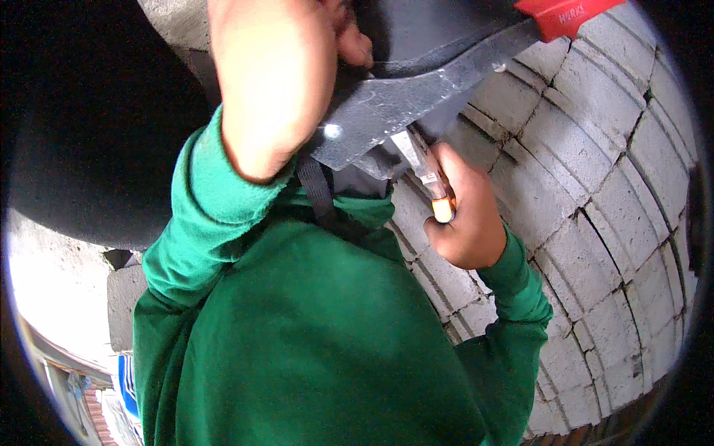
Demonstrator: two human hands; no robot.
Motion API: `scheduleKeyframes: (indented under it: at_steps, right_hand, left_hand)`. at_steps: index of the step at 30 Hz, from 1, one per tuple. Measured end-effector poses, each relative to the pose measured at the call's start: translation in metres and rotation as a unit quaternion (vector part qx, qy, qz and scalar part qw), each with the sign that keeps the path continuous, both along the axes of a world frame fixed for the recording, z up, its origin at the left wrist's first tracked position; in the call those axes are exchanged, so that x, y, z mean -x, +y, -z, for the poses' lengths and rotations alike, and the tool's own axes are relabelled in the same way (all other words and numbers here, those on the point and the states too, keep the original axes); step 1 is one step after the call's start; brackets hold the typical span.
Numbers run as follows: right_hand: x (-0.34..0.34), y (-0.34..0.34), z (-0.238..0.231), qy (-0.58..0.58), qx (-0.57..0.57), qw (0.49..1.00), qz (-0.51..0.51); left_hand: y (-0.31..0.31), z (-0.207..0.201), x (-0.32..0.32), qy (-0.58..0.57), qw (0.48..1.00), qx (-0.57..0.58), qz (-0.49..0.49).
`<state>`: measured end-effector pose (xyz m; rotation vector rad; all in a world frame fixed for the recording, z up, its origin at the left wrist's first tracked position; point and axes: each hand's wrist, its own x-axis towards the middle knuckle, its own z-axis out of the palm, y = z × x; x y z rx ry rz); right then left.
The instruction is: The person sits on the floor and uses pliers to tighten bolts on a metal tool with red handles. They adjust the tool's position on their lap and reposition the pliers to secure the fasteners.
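Head view, one frame. Two hands counted, both in green knit sleeves rising from the lower half of the frame.

Left hand [279, 70]: upper centre-left, back of hand toward camera, fingers curled over the upper edge of one flat grey metal trowel blade [416, 97]. Grip on the blade itself not shown, fingertips mostly hidden; cannot tell whether clenched or merely resting.

Right hand [465, 215]: centre-right, closed in a fist around one small tool with an orange-tipped handle and pale metal shank [430, 178]. Orange end visible at the thumb side; shank runs up-left and passes under the grey blade. Working end hidden.

Grey blade: one, slanting from centre to upper right, ending at one red plastic handle piece [561, 15] at the top edge. Bright glare spot near the blade's lower left corner.

One black strap [318, 195] hanging below the blade, centre frame, against the green top.

Right half of frame: one wall of pale grey masonry blocks [610, 186], dark joints, bent by the lens. Block count not determinable.

Upper left: one large dark rounded mass [97, 134], identity unclear.
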<state>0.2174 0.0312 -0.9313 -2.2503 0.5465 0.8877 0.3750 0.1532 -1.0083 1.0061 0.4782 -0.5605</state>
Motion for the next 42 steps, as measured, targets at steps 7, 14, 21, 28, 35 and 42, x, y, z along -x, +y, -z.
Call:
scheduleKeyframes:
  at_steps: [7,14,21,28,35,42]
  right_hand:
    - [-0.012,-0.004,0.002,0.016,-0.004,1.0,-0.01]
    - [-0.022,-0.005,-0.005,0.062,-0.021,0.998,-0.001]
    - [-0.019,-0.005,0.004,0.015,-0.021,0.999,-0.021]
    - [-0.015,-0.004,0.005,0.003,-0.01,0.999,-0.031]
    - [-0.015,0.0,0.001,0.015,0.016,0.999,-0.027]
    - [-0.017,0.0,0.001,-0.015,0.023,0.999,-0.046]
  left_hand:
    - [-0.006,-0.013,0.0,-0.019,0.997,-0.079,0.003]
    - [-0.013,-0.025,-0.001,0.008,0.993,-0.115,0.0]
    - [-0.011,-0.02,0.003,-0.011,0.996,-0.085,-0.027]
    - [-0.011,-0.009,0.002,0.003,0.996,-0.087,-0.019]
    - [-0.013,0.0,0.009,-0.05,0.997,-0.059,-0.028]
    - [-0.007,-0.004,0.006,-0.014,0.998,-0.057,-0.009]
